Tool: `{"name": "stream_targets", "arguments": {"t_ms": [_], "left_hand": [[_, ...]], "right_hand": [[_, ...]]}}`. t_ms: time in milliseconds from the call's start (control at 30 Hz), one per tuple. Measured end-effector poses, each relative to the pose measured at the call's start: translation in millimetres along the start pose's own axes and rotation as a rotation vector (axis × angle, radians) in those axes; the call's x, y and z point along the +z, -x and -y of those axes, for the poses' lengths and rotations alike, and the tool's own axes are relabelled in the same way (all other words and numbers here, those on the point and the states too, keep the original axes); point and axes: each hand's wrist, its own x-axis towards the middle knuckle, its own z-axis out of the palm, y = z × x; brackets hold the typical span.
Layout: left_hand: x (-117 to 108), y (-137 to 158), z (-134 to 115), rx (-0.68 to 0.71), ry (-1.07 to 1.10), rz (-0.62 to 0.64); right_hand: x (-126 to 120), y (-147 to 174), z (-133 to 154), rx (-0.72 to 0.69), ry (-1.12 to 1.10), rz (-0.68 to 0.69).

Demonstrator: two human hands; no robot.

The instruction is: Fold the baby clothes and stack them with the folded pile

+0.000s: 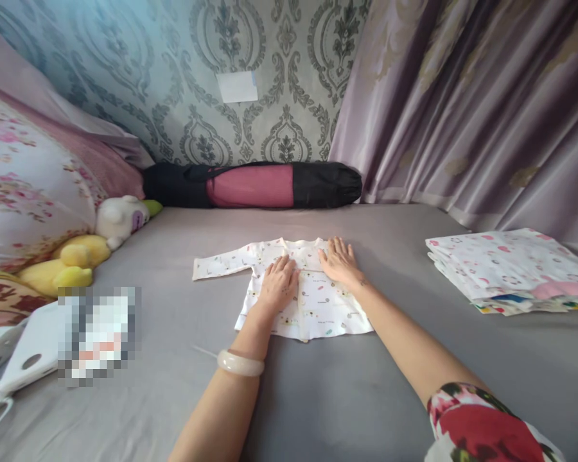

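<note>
Grey sheet [341, 404] under small shirt [320, 314].
Left hand [280, 282], right hand [341, 262] lie flat, gripping nothing; a sideways drag could crease it.

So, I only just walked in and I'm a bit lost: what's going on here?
A person has both hands laid flat on a small white printed shirt, spread on a gray sheet. The left hand rests on its front, the right hand at its right shoulder. The left sleeve is stretched out; the other cannot be seen. Folded cloths lie to the right.
</note>
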Motion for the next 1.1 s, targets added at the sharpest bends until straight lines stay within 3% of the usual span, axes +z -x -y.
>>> {"name": "stream_targets", "arguments": {"t_ms": [367, 567, 700, 867, 1100], "left_hand": [[3.2, 1.6, 2.5, -0.001, -0.012, -0.008], [-1.9, 0.1, 2.4, -0.01, 0.009, -0.065], [0.6, -0.9, 8.9, -0.074, -0.007, -0.112], [1.9, -3.3, 17.4, -0.117, 0.03, -0.147], [-3.9, -8.5, 21.7, -0.236, 0.232, -0.211]], "right_hand": [[2.1, -1.0, -4.3, 0.031, 0.032, 0.015], [-2.5, -7.3, 16.6, 0.019, 0.004, -0.006], [8.4, -8.8, 33.9, 0.012, -0.026, -0.009], [19.2, -11.1, 35.5, 0.025, -0.007, -0.065], [5.3, -1.2, 47.5, 0.031, -0.1, -0.037]]}}
